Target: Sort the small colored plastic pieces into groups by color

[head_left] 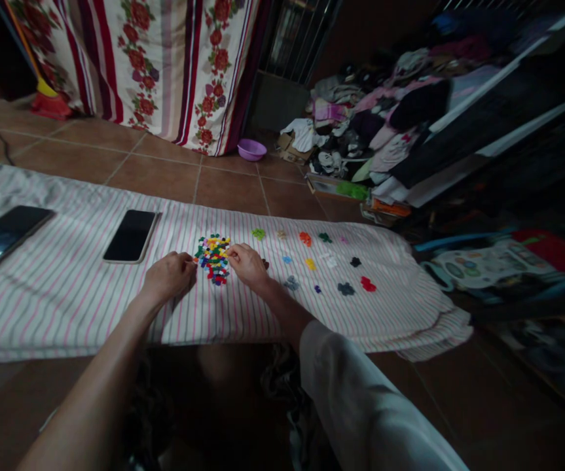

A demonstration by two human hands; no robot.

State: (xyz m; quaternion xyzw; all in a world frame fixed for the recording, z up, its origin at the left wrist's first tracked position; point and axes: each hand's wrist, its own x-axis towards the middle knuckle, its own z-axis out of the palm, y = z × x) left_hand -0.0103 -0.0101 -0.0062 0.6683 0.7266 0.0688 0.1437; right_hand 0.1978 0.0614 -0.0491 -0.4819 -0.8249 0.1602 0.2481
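Note:
A heap of small multicoloured pieces (pixel 215 258), too small to name, lies on the striped cloth (pixel 80 307). At its left edge my left hand (pixel 169 276) has its fingers pinched together, with an orange speck by the fingertips. My right hand (pixel 247 263) is closed in a pinch at the heap's right edge; what it holds, if anything, is hidden. Right of the heap sit several small one-colour clusters, among them a lime green cluster (pixel 258 233), an orange cluster (pixel 305 239), a yellow cluster (pixel 310 263), a dark grey cluster (pixel 346 288) and a red cluster (pixel 368 284).
Left of my hands lie a phone (pixel 131 235) in a light case and a larger dark device (pixel 7 235). Beyond the cloth are a tiled floor (pixel 164 167), a purple basin (pixel 251 150), a floral curtain (pixel 164 65) and piled clothes (pixel 375 118).

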